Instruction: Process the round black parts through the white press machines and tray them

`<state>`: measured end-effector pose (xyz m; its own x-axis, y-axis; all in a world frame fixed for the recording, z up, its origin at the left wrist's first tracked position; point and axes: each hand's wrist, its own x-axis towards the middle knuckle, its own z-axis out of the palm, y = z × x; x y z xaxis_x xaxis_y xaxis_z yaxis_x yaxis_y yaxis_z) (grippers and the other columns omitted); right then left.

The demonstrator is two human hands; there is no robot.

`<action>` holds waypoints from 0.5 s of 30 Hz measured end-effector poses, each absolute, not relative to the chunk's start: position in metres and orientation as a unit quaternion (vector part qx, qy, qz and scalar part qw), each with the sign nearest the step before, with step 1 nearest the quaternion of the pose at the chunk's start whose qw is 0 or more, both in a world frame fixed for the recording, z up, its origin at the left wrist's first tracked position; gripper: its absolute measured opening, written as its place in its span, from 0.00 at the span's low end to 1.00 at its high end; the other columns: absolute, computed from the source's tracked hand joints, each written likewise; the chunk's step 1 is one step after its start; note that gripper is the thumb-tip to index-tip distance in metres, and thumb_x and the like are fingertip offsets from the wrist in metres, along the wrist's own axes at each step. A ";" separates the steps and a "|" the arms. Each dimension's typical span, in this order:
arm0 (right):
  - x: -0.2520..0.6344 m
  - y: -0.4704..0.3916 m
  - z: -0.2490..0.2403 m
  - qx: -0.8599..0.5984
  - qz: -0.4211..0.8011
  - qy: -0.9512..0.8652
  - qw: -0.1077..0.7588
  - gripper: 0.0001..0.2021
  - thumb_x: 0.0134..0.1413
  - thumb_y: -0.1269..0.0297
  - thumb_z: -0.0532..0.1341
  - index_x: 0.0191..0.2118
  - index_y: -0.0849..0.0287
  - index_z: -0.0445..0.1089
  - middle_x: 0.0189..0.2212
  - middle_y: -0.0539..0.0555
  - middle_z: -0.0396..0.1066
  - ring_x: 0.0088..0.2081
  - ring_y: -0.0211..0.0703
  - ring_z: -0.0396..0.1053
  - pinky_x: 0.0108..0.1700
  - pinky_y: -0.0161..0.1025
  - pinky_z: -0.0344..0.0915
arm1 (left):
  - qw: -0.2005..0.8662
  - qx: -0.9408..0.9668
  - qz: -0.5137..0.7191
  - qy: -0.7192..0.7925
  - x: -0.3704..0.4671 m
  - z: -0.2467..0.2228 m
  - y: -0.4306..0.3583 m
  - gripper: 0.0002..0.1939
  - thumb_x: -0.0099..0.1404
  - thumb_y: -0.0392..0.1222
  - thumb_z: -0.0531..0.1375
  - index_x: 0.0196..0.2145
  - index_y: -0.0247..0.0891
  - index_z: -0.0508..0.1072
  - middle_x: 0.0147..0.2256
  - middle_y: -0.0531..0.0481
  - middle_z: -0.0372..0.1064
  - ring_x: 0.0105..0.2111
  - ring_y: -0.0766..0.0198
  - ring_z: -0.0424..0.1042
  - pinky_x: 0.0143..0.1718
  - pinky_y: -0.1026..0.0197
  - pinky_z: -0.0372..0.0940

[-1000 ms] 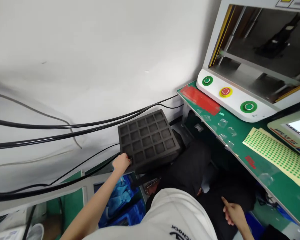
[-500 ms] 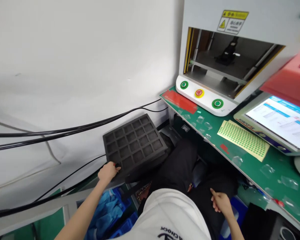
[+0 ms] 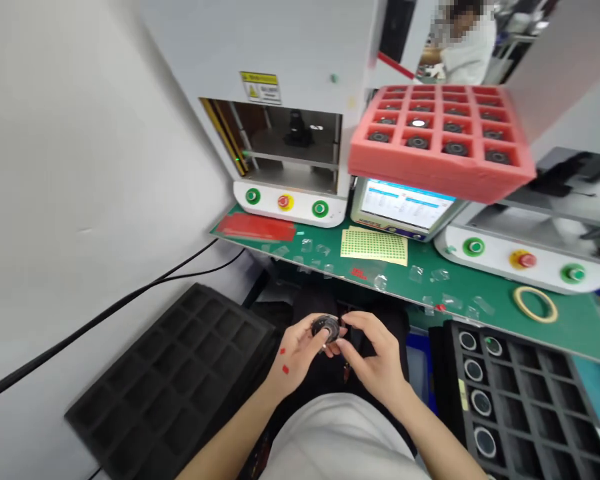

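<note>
My left hand (image 3: pixel 300 348) is closed on a small round black part (image 3: pixel 326 328), with the thumb across its face. The part looks like a ring-shaped disc with a lighter centre; its exact kind I cannot make out. At the part's right edge is my right hand (image 3: pixel 373 350), its thumb and index finger bent around the rim. Two small red stickers (image 3: pixel 285 369) cling to the back of my left hand. Both hands are above my lap, in front of the bench edge.
At left lies a black foam tray (image 3: pixel 180 360). Another black tray (image 3: pixel 527 393) at right holds round parts. A pink foam tray (image 3: pixel 430 163) of black parts sits above the monitor (image 3: pixel 405 205). Green dot stickers (image 3: pixel 374 246) and a tape roll (image 3: pixel 535 305) lie on the bench (image 3: pixel 325 267).
The view has swung right. My left hand has let go of the black tray's edge and now holds the round part. My right hand has come up from my lap to it.
</note>
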<state>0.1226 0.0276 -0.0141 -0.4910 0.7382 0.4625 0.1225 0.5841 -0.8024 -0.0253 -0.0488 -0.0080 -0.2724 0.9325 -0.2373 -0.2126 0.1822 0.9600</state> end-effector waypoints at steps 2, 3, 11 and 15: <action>0.125 0.027 -0.007 -0.295 0.353 -0.768 0.446 0.10 0.55 0.66 0.65 0.43 0.54 0.72 0.38 0.55 0.76 0.37 0.45 0.75 0.39 0.43 0.75 | 0.518 0.336 0.555 0.557 -0.015 -0.008 -0.042 0.21 0.63 0.52 0.60 0.45 0.33 0.75 0.41 0.41 0.77 0.32 0.62 0.75 0.34 0.62 0.72; 0.126 0.027 -0.006 -0.312 0.360 -0.753 0.455 0.09 0.54 0.67 0.66 0.42 0.54 0.73 0.37 0.54 0.77 0.36 0.45 0.75 0.38 0.43 0.75 | 0.518 0.340 0.560 0.550 -0.011 -0.010 -0.040 0.22 0.64 0.53 0.59 0.47 0.33 0.75 0.43 0.41 0.77 0.34 0.60 0.75 0.36 0.61 0.72; 0.125 0.024 -0.010 -0.400 0.459 -0.620 0.495 0.03 0.50 0.71 0.68 0.29 0.56 0.76 0.35 0.55 0.79 0.37 0.46 0.78 0.41 0.41 0.75 | 0.557 0.291 0.590 0.507 -0.006 -0.024 -0.035 0.23 0.66 0.53 0.58 0.51 0.35 0.76 0.48 0.40 0.75 0.41 0.55 0.77 0.46 0.57 0.72; 0.124 0.029 -0.009 -0.360 0.442 -0.660 0.490 0.04 0.52 0.71 0.67 0.30 0.55 0.76 0.36 0.54 0.79 0.38 0.45 0.76 0.41 0.42 0.73 | 0.567 0.255 0.609 0.493 -0.008 -0.018 -0.031 0.21 0.61 0.52 0.63 0.48 0.38 0.78 0.46 0.41 0.77 0.43 0.55 0.77 0.45 0.62 0.72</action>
<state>0.1244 0.0289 -0.0092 -0.2601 0.9081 0.3281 0.0426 0.3502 -0.9357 -0.0079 -0.0310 -0.0178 -0.2270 0.9418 -0.2479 -0.4393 0.1282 0.8891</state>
